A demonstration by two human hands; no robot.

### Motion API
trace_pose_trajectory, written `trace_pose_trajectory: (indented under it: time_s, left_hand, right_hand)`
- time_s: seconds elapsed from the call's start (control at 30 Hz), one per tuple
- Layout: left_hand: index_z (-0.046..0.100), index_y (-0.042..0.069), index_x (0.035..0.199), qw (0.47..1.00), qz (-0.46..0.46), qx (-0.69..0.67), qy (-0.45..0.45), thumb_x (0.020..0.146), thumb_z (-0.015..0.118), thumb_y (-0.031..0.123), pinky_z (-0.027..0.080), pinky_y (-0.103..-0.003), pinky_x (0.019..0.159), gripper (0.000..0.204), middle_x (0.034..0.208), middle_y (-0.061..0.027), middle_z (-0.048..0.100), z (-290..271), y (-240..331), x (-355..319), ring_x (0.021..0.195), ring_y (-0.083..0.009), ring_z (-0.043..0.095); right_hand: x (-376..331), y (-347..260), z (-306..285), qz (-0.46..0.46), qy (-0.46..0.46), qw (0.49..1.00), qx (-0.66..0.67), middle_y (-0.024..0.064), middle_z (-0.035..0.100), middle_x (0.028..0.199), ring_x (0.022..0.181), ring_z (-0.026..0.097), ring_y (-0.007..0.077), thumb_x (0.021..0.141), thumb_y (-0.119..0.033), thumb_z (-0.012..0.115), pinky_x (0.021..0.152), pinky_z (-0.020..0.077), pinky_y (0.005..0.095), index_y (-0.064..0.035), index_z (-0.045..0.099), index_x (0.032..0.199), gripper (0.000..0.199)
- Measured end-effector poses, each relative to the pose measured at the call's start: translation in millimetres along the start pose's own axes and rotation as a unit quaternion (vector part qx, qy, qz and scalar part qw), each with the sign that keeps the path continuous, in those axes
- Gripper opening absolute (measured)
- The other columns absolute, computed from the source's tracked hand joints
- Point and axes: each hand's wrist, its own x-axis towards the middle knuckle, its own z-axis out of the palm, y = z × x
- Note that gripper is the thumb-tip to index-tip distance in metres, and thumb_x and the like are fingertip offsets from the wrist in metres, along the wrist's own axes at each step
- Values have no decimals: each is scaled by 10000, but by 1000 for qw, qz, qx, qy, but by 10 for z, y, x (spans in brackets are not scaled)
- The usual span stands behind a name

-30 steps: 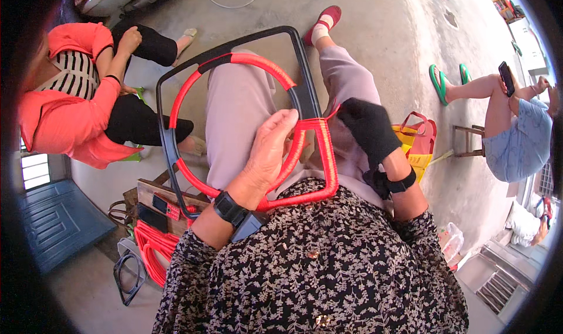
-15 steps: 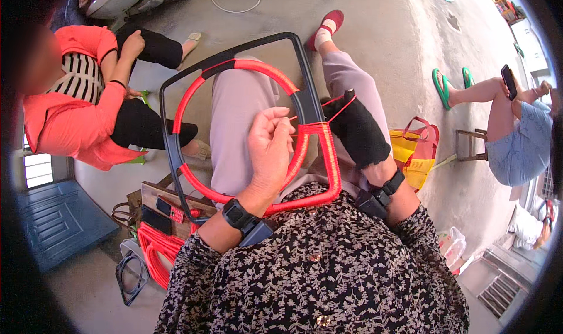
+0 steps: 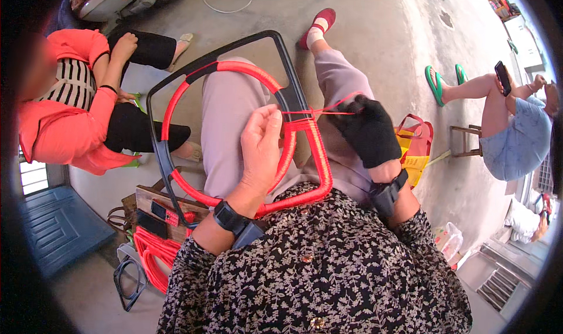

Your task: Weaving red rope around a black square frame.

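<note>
Frame [image 3: 287, 101], black on the outside with an inner ring mostly wrapped in red, is laid at a slant over the mauve trousers [image 3: 221, 134], pretty much between the two hands. The left hand [image 3: 262, 146] is bare and placed over the ring's opening, with its fingertips right beside the black joint on the right side. Thumb and fingers are pressed together in a pinch, and thin red cord [image 3: 318, 111] looks to be caught there.

The right hand [image 3: 368, 129] is held just outside the frame, off to its right. It's covered by a black glove [image 3: 378, 143], fingers curled well in, and the cord is pulled across the joint to it, nearly straight. So the strand is held there, though which fingers are used can't be told with all that black.

Near left, a dark phone [image 3: 151, 224] is set on a wooden board [image 3: 145, 199], with a red coil [image 3: 153, 255] just beside it. A person in coral [image 3: 64, 129] is seated farther left. Over on the right, a yellow-and-red bag [image 3: 417, 164] can be seen, and beyond it another phone is held by a seated person in blue [image 3: 513, 137].
</note>
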Motion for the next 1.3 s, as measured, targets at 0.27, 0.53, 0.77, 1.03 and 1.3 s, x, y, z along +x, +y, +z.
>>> trace_pose_trajectory:
  time_s: [0.27,0.53,0.77,1.03,1.3]
  left_hand:
    - [538,75,931,982,-141,-109,-70,940,530,211,525,-280,536,137,776,-94,651,-43,21,12,598,-172,637]
    - [534,86,905,975,-176,-111,-82,925,544,188,524,-289,531,104,778,-122,658,-76,15,-28,597,-178,637]
    - [543,43,943,989,-97,-65,-90,957,502,245,525,-274,547,207,818,-98,650,29,-15,-32,637,-163,638]
    - [553,-6,1003,982,-149,-93,-65,992,422,292,528,-313,573,326,832,-106,634,-21,-4,-5,666,-184,615]
    - [572,17,971,917,-341,-186,-90,984,423,256,500,-288,516,282,753,-96,627,-86,-109,83,590,-176,582]
  right_hand:
    - [-44,411,-120,71,165,470,865,15,410,670,642,454,134,914,-73,480,664,425,261,-21,476,899,55]
    - [-95,395,-167,86,76,557,822,-35,335,631,529,358,83,939,-93,453,504,342,216,-70,486,853,94]
    - [161,-359,-174,43,140,977,155,35,605,728,603,568,126,853,-115,587,559,454,261,-33,642,962,147]
    - [258,-806,32,-77,-11,997,1,114,632,768,683,644,250,805,-46,560,588,501,336,-70,651,890,126]
    - [302,-200,54,-13,-69,995,77,109,674,854,731,637,184,764,-31,606,670,507,306,-15,660,905,151]
